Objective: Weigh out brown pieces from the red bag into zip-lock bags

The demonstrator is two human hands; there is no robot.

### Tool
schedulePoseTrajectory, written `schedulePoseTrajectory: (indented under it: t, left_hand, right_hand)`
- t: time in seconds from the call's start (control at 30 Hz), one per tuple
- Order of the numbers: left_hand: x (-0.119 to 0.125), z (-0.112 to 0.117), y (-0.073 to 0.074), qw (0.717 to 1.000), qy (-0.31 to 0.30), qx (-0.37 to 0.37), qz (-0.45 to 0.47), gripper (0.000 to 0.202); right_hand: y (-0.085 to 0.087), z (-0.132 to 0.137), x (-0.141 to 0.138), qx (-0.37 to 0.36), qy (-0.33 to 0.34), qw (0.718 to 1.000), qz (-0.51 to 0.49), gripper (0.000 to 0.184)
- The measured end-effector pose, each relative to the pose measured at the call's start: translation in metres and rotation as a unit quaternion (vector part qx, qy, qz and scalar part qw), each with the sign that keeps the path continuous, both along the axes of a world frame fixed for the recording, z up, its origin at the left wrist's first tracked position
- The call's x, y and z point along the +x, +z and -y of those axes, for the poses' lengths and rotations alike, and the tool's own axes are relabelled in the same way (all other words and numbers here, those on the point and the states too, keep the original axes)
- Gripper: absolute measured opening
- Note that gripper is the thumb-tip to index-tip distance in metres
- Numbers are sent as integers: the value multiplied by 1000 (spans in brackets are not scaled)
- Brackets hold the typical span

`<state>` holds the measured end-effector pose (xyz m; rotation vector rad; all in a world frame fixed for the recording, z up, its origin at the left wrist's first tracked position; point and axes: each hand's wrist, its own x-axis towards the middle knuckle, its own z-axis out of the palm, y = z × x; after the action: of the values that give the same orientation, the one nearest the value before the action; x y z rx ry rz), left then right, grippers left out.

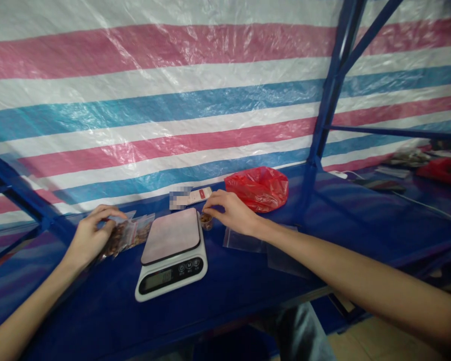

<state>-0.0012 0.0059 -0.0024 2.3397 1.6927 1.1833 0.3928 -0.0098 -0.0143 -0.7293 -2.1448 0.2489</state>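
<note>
My left hand is over several small clear zip bags filled with brown pieces, left of the scale. Its fingers are curved, with thumb and forefinger apart; whether they touch the plastic is hard to make out. A white kitchen scale with a bare platform and a dim display stands between my hands. To its right, my right hand has thumb and fingertips closed at the rim of a small clear cup. Brown bits show inside the cup, which is close beside the scale's edge.
Flat clear bags lie under my right forearm. Behind that hand sits a crumpled red plastic bag, with a phone to its left. A blue metal post rises from the blue tabletop, before a striped plastic sheet.
</note>
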Motion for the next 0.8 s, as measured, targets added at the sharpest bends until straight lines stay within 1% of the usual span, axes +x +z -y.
schedulePoseTrajectory:
  t: [0.13, 0.27, 0.37, 0.47, 0.5, 0.57, 0.63, 0.67, 0.73, 0.8]
  left_hand:
    - [1, 2, 1, 1000, -1, 10, 3, 23]
    - [1, 4, 1, 1000, -4, 6, -3, 24]
    - [0, 3, 1, 1000, -12, 13, 0, 25]
    - [-1, 2, 0, 999, -20, 29, 11, 26]
    - [-2, 1, -1, 999, -20, 33, 13, 27]
    - [-1, 1, -1, 999, -20, 37, 15, 28]
    - [0, 2, -2, 999, -20, 38, 18, 28]
    - [0, 2, -2, 999, -21, 39, 20, 28]
    - [2, 3, -3, 999, -27, 39, 20, 27]
    - [4, 3, -4, 999, -33, 36, 17, 28]
  right_hand:
    - [0, 2, 7, -4, 11, 999, 36, 18]
    - [-6, 0, 8, -9, 25, 997, 67, 23]
    - [-5, -3, 9, 1, 15, 996, 89, 40]
    - [5, 3, 12, 35, -3, 997, 72, 53]
    - [10, 8, 12, 51, -7, 997, 49, 54]
    - [18, 28, 11, 71, -4, 997, -6, 51]
    - [18, 54, 5, 64, 23, 997, -28, 44]
    - [15, 69, 2, 55, 44, 997, -12, 40]
    - [6, 94, -3, 44, 87, 993, 67, 33]
    - [-5, 112, -6, 54, 90, 983, 149, 29]
